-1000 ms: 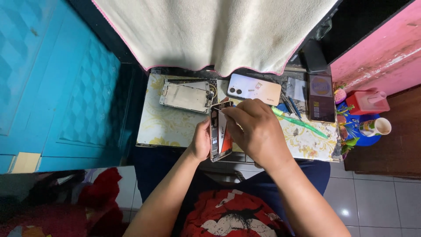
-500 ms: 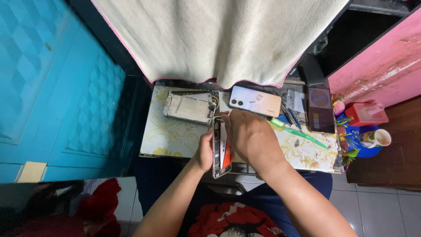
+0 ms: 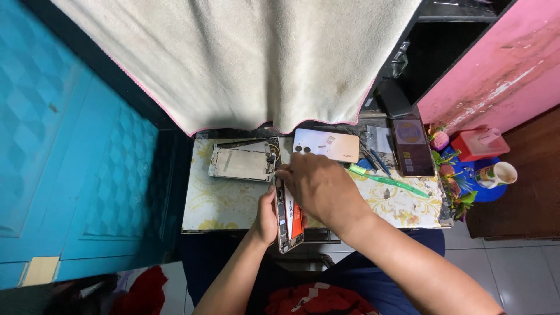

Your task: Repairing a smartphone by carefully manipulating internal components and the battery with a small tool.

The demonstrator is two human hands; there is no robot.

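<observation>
Left hand (image 3: 267,219): grip curled around the left edge of an opened phone (image 3: 288,219), holding it on its long edge over the near rim of the counter (image 3: 216,204); the thumb lies along the frame.
Right hand (image 3: 318,186): laid over the phone's upper half, fingertips (image 3: 284,173) drawn together at its top end (whether they pinch a small part or only press there, I cannot tell).
Opened phone: back off, insides facing the camera, with a white and orange-red patch showing below the right hand.
Change from 0.5 s ago: the phone is held at the same spot and tilt; the right hand's fingertips have shifted slightly toward the phone's top left corner, and the view has drifted a little, so the counter sits lower in frame.
Counter: small, with a pale floral covering, near the middle of the view.
Second opened phone (image 3: 242,163): lies flat at the counter's far left, bare frame up.
White back cover (image 3: 325,145): flat, just right of that, with 2 camera holes.
Green toothbrush (image 3: 388,181): lies slanted right of the right hand.
Dark phone (image 3: 412,147): flat at the far right corner.
Cream towel (image 3: 245,58): hangs over the far edge of the counter.
White cup (image 3: 496,174): well apart, on a blue dish to the right.
</observation>
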